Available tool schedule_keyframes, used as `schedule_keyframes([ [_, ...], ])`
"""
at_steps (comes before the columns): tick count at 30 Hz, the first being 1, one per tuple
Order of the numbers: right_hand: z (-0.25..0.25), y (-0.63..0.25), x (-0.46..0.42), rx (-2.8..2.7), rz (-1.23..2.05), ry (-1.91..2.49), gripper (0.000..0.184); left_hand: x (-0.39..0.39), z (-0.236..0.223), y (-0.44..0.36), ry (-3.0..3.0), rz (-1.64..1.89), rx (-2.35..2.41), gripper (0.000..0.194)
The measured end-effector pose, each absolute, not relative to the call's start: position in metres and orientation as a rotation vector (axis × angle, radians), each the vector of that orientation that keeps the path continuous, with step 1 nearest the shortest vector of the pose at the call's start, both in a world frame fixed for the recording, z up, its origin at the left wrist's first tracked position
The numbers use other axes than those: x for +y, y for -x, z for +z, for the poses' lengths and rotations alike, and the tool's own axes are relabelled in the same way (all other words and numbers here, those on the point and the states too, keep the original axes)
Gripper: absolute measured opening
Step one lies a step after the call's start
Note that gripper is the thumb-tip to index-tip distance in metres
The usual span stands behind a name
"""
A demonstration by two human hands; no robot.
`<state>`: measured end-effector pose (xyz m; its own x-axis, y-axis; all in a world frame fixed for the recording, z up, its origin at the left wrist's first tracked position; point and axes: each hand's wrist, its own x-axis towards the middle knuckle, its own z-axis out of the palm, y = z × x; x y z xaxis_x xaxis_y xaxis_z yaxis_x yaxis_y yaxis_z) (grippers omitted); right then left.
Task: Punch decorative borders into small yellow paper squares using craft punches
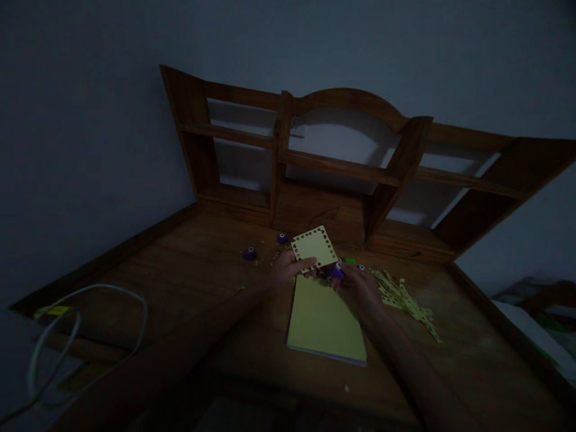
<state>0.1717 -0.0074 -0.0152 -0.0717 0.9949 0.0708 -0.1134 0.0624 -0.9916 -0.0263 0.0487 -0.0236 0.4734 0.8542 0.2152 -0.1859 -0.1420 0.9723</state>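
Observation:
My left hand (pixel 288 267) pinches a small square yellow paper card (pixel 314 246) between thumb and fingers. Small shapes are punched along the card's edges. At its lower right corner, my right hand (pixel 356 281) is closed on a purple craft punch (pixel 334 271), which meets or overlaps the card there. Both hands are raised over the far end of a stack of yellow paper (pixel 324 321). Two more purple punches, one nearer (pixel 249 254) and one farther (pixel 282 238), stand left of the card. Another punch (pixel 361 268) shows partly behind my right hand.
Perforated yellow paper strips (pixel 405 300) lie heaped on the wooden desk (pixel 198 264) to the right. A green item (pixel 350 261) sits behind my right hand. Wooden shelves (pixel 324 207) rise at the back. A white cable (pixel 144 312) loops at left. Tiny paper bits are scattered around.

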Motion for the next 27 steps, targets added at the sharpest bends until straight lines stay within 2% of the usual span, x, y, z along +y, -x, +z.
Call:
schedule_keyframes([
  [10,-0.026,-0.167,-0.006,-1.181,1.376,0.96,0.027,0.052,-0.032,0.025,-1.45,1.004,0.622,0.034],
  [17,-0.025,-0.165,-0.011,-1.134,1.425,0.986,0.044,0.052,-0.033,0.026,-1.454,0.997,0.627,0.037],
  [27,-0.033,-0.168,-0.006,-1.316,1.224,1.216,0.04,0.051,-0.033,0.024,-1.519,1.063,0.707,0.032],
])
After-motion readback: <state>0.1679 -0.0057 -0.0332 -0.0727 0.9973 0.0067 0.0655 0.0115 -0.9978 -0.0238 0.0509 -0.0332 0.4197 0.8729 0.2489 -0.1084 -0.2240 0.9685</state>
